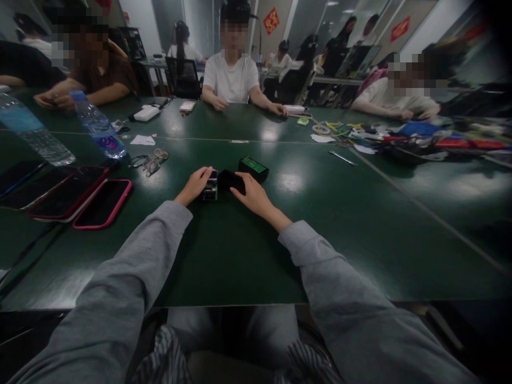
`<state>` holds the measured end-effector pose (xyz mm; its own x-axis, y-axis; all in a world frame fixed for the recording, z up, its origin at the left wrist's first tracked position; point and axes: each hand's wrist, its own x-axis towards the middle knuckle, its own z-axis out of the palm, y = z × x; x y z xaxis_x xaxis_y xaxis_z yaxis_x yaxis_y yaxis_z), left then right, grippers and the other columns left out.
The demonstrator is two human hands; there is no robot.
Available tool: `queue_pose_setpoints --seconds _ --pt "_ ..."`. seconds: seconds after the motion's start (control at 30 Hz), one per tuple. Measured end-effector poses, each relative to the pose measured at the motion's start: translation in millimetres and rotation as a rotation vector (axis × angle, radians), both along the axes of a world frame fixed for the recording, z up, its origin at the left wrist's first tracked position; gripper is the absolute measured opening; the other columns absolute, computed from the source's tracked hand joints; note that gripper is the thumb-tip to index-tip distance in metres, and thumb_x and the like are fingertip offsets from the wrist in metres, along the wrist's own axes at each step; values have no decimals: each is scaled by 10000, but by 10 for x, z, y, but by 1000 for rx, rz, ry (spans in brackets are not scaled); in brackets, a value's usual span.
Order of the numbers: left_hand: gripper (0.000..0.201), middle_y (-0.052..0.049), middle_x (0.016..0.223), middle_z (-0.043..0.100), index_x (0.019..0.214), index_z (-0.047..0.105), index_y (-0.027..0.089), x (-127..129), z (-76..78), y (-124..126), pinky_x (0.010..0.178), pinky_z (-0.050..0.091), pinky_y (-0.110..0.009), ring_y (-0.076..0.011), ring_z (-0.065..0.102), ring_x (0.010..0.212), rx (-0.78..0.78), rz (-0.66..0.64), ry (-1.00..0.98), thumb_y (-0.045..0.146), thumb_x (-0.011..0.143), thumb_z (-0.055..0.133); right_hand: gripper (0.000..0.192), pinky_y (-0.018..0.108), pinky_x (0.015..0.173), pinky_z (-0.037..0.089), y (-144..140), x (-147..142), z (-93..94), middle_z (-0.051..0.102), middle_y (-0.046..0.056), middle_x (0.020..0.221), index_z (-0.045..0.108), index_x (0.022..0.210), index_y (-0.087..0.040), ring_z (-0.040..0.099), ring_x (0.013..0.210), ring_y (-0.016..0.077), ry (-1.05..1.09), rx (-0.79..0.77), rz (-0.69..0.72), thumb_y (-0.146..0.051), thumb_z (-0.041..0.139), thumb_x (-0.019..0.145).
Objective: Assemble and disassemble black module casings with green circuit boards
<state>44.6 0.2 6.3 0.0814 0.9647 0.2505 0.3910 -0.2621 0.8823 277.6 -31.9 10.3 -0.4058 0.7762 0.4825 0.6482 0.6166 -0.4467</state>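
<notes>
My left hand [197, 184] is closed around the upper left side of a small circuit board module [210, 192], which has dark and silvery parts on its face. Just right of it, my right hand [254, 193] grips a black box-like piece [232, 182], fingers over its top and thumb at the near side. The module and the black piece are very close; I cannot tell if they touch. Behind my right hand lies a black case with a green circuit board [255, 164] on top, partly covered by the hand.
Phones, one in a pink case [103, 205], lie at the left near two water bottles [99, 125]. Glasses [156, 161] rest beyond them. A metal tool [343, 158] and a tangle of cables [400, 136] occupy the right. Several people sit around the green table [352, 224].
</notes>
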Motion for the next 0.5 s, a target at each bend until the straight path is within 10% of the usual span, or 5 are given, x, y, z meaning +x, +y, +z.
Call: queue_pose_setpoints --seconds 0.33,0.5 --pt "491 -76 1031 699 1063 672 187 -11 -18 1 845 488 -317 -192 627 943 -2 -21 3 579 942 403 571 507 1060 464 -308 158 113 553 143 1336 408 1433 -181 548 1245 292 -79 -58 39 -458 525 948" --pt "489 -71 1039 703 1085 663 203 -17 -26 7 807 496 -315 -187 635 912 -48 -35 4 591 939 403 606 480 1004 516 -1051 1015 153 583 105 1305 351 1482 -348 607 1159 270 -116 -174 47 -512 536 929"
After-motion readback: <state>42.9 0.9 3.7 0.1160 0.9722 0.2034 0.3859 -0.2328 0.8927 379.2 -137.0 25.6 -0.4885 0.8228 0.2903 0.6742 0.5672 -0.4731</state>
